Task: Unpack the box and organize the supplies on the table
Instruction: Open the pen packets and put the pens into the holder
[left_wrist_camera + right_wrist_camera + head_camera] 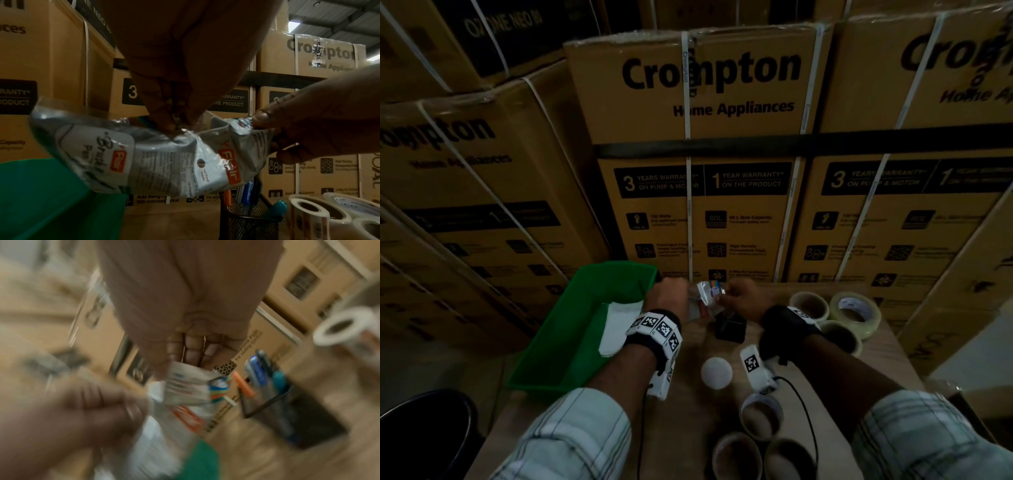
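Observation:
A crinkled clear plastic brush-pen packet [707, 298] [164, 162] [185, 394] hangs in the air between both hands, over the table's far middle. My left hand [671, 291] [170, 120] pinches its top edge. My right hand [739, 294] [265, 120] [174, 363] pinches the other end of the same edge. Under the packet stands a black mesh pen holder [729, 329] [246, 219] [287, 410] with several pens. The green bin [571, 329] [51, 203] sits at the left with a white sheet [619, 325] inside. The right wrist view is blurred.
Tape rolls [835, 315] [318, 211] lie at the right and several more rolls [756, 431] near the front edge. A white ball [716, 372] rests on the wooden table [688, 411]. Stacked cardboard cartons [705, 154] wall off the back and sides.

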